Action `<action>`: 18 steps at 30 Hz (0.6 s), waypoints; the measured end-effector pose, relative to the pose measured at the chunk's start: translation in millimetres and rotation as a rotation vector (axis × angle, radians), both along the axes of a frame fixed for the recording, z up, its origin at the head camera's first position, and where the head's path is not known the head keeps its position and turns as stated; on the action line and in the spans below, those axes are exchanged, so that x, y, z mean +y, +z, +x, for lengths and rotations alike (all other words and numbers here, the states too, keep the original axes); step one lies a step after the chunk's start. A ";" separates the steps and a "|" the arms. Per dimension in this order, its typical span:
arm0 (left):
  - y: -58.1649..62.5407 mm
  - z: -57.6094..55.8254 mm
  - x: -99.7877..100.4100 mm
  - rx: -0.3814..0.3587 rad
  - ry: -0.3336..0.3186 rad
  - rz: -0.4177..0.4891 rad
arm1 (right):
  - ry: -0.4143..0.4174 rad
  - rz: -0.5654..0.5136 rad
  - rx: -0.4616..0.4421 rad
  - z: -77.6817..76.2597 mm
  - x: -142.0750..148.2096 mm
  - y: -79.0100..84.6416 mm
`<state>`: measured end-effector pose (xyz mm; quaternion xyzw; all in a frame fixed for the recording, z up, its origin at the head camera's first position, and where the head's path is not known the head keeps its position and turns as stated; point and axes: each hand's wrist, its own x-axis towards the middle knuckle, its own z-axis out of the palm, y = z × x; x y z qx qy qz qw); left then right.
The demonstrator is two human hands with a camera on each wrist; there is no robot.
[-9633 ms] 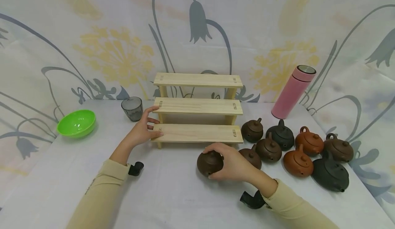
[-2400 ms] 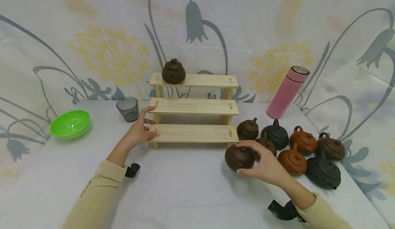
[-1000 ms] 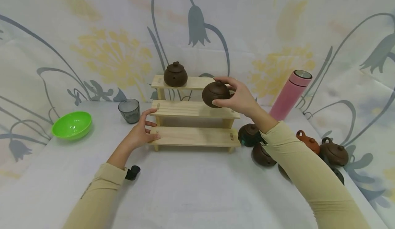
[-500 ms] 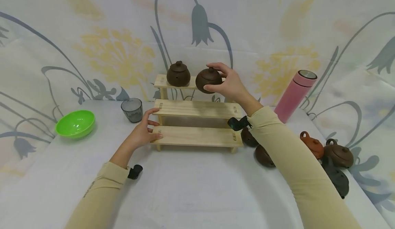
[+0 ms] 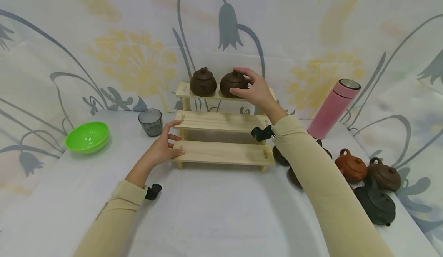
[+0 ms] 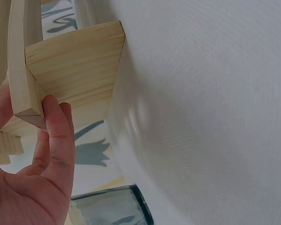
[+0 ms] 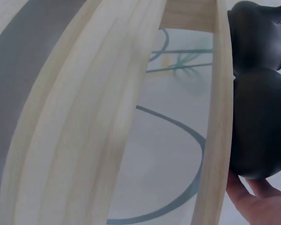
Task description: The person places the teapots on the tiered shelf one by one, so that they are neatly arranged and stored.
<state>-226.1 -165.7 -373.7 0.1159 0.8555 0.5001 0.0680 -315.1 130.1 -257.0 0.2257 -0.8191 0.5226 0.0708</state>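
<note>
A three-tier wooden stand [image 5: 225,153] stands at mid-table. My right hand [image 5: 255,90] holds a dark brown teapot [image 5: 231,83] on the top tier, thumb on its near side and fingers around its far side. Another brown teapot [image 5: 202,82] sits just to its left. In the right wrist view, the held teapot [image 7: 261,124] is at the top board, with my fingers at its side. My left hand [image 5: 160,147] grips the stand's left end. The left wrist view shows my left hand [image 6: 44,178] with thumb and fingers on either side of a board's end [image 6: 25,101].
On the right are more teapots, including a reddish-brown teapot [image 5: 351,166], a brown teapot [image 5: 384,176] and a black teapot [image 5: 375,205]; my right sleeve hides others partly. A pink thermos [image 5: 332,110] stands behind them. Left are a grey glass [image 5: 151,123] and a green bowl [image 5: 87,137].
The first teapot came onto the top tier earlier. My right hand then lifted a second teapot from the right-hand group up to the top tier beside it. My left hand kept its grip.
</note>
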 end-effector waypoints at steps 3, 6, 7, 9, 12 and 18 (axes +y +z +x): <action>0.5 -0.4 1.2 0.000 0.000 -0.005 | 0.001 -0.015 -0.002 -1.2 0.1 -1.7; 0.4 -1.3 3.1 -0.005 0.005 -0.014 | -0.005 -0.009 -0.015 -0.2 2.7 -2.8; 0.2 -1.6 3.6 -0.005 0.003 -0.016 | -0.009 -0.002 -0.022 0.6 4.0 -2.9; 0.3 -2.1 4.3 -0.007 0.001 -0.017 | -0.014 0.016 -0.029 2.6 7.4 -2.8; 0.4 -2.4 4.8 -0.004 -0.007 -0.015 | -0.016 0.016 -0.039 6.7 14.2 -3.4; 1.0 -2.1 3.4 0.004 -0.015 -0.004 | -0.006 -0.052 -0.038 15.9 30.2 -6.7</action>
